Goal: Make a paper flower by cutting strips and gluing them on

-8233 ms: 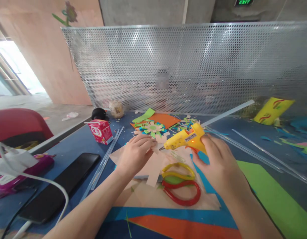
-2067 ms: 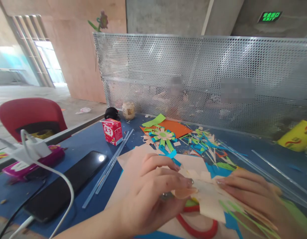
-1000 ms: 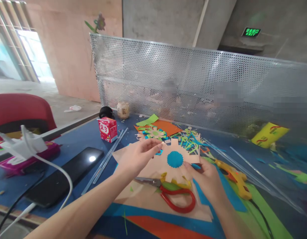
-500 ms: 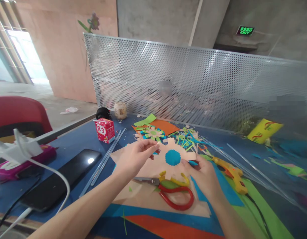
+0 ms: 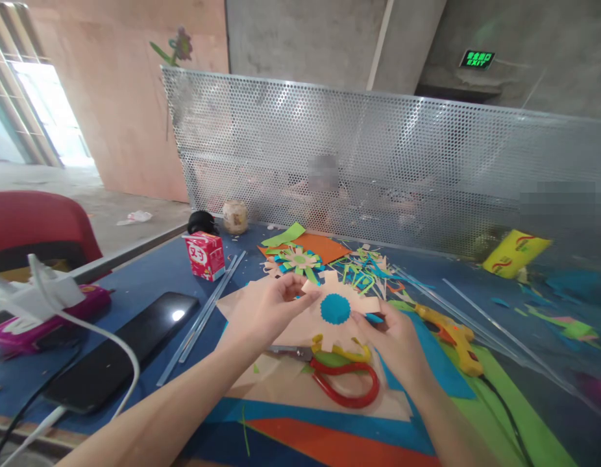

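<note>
Holding: both hands keep a peach paper flower (image 5: 337, 305) with a blue centre disc (image 5: 335, 309) just above the table (image 5: 149, 279), face up, likely so the petals show
Left hand (image 5: 264, 311): thumb and fingertips pinch a petal at the flower's left edge
Right hand (image 5: 395, 334): fingers curl under the right edge, pinching it; fingertips partly hidden by paper
Below: scissors (image 5: 337, 376) with red and yellow handles lie on peach sheets, right under the flower, blade half covered
Set aside: yellow glue gun (image 5: 451, 337) lies to the right, near the right hand, cord running off frame
Further back: a finished paper flower (image 5: 299, 258), scraps, a red carton (image 5: 204, 255)
Left: black phone (image 5: 120, 350) lies flat, white cable across it
Hard to tell: what is behind the perforated screen (image 5: 378, 168)
</note>
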The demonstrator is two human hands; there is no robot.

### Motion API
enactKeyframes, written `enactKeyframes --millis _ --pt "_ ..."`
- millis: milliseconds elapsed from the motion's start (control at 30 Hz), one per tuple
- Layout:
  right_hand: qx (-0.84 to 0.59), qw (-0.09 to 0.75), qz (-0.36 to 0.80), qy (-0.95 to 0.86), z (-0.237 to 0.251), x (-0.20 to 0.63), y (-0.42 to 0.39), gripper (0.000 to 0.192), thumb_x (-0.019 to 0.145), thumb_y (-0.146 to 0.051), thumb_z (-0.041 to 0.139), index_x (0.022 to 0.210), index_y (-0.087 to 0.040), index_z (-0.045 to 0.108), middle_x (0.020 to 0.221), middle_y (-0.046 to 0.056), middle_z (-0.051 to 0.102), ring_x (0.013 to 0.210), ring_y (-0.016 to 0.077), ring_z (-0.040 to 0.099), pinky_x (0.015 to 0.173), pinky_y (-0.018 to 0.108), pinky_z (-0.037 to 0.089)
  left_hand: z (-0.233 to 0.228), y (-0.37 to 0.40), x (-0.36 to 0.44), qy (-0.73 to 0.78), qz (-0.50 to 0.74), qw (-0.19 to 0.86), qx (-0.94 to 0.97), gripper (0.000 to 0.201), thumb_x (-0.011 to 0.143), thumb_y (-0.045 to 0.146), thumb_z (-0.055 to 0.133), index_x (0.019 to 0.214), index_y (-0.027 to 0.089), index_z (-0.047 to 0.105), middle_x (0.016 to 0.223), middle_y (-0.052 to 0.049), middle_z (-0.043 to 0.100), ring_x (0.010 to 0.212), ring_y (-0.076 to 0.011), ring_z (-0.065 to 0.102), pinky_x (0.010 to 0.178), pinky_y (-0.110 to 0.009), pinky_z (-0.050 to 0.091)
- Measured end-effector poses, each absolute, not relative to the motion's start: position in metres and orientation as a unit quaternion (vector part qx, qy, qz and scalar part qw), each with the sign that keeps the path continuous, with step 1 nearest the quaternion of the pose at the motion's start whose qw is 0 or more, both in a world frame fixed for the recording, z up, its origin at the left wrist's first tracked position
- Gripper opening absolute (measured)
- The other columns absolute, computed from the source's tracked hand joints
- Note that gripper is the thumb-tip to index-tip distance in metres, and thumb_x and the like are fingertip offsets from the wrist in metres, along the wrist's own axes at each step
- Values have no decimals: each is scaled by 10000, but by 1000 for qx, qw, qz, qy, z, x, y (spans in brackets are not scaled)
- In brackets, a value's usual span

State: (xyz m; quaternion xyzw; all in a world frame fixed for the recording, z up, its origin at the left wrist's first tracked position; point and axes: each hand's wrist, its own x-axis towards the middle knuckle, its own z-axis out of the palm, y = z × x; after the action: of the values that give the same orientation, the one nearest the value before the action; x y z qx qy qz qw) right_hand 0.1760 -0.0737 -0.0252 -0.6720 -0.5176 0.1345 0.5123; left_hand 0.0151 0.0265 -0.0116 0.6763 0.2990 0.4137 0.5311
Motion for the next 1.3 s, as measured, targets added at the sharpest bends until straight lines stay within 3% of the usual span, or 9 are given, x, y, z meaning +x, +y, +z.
enactKeyframes --millis 233,733,967,1300 --pt "-662 526 144 -515 -21 173 -75 220 710 -363 556 791 -164 603 749 36 661 680 191 611 575 236 471 -15 28 15 313 400 511 693 235 683 390 596 656 164 533 538 26 513 528 -95 480 501 -210 347" --pt "-646 540 199 -502 -24 174 -70 176 689 -334 560 763 -174 575 743 32 634 717 186 587 625 247 458 -5 24 14 355 346 467 732 248 661 412 595 649 167 560 573 9 556 560 -117 494 520 -231 331" --pt "-651 559 232 -458 -21 178 -70 238 656 -400 593 613 -177 518 537 -34 474 503 104 435 451 196 343 -2 21 12 420 256 410 768 355 681 456 544 924 201 593 605 21 586 592 -132 535 531 -247 320" --pt "-619 607 300 -398 -28 181 -68 292 628 -477 620 648 -193 553 524 -42 451 474 99 405 447 206 346 -13 29 9 402 250 401 784 439 646 522 552 953 214 609 606 15 597 587 -142 536 519 -241 346"
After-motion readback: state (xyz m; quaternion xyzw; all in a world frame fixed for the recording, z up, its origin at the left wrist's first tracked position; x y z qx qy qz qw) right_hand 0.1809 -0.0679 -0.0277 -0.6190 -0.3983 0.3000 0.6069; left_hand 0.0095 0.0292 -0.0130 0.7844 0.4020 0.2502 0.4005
